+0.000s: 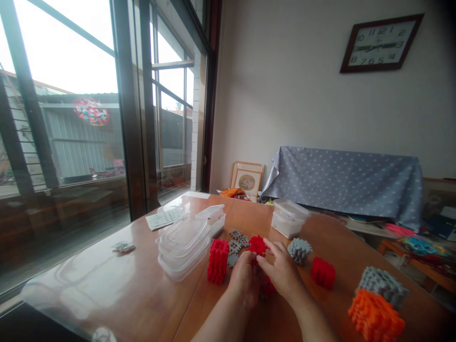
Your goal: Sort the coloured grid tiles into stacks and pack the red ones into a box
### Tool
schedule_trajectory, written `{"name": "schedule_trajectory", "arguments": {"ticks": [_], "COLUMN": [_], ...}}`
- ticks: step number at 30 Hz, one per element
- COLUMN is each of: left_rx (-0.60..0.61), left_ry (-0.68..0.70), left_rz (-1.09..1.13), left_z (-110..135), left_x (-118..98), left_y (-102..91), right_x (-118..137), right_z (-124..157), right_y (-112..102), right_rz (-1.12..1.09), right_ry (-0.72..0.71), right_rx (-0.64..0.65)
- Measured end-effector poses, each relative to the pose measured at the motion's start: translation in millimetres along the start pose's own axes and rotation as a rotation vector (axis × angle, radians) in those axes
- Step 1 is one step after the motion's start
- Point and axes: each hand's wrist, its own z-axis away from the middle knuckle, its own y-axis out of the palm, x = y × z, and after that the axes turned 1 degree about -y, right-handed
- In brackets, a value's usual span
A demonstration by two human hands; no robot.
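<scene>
Both hands meet over the middle of the table around a red toothed interlocking plastic piece (257,245). My left hand (244,278) is closed with its thumb up against the piece's near side. My right hand (283,268) pinches at its right side with thumb and index finger. Below the hands more red toothed pieces (266,287) show, partly hidden by my fingers. Flat grey toothed pieces (234,247) lie loose just beyond my left hand. To its left stands a red stack of toothed pieces (217,261); a grey stack (299,250) stands right of my right hand.
Clear plastic containers (185,247) stand at left, near a printed sheet (164,218). A lidded tub (289,219) is at the back. Rightward are a red block (323,272), a grey stack (383,283) and an orange stack (376,314). A small plastic packet (123,247) lies far left.
</scene>
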Motion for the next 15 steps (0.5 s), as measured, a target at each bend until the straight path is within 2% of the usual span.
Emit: {"name": "schedule_trajectory", "arguments": {"ticks": [10,15], "left_rx": [0.062,0.0], "left_ry": [0.034,0.009], "left_rz": [-0.021,-0.012], "left_z": [2.4,3.3], "left_x": [-0.8,-2.1], "left_y": [-0.3,0.9], "right_x": [-0.6,-1.6], "right_z": [-2.1,-1.5], "right_y": [-3.4,-0.8], "right_rz": [-0.142,-0.215], "right_ry": [0.033,0.088], "right_rx": [0.049,0.009]}}
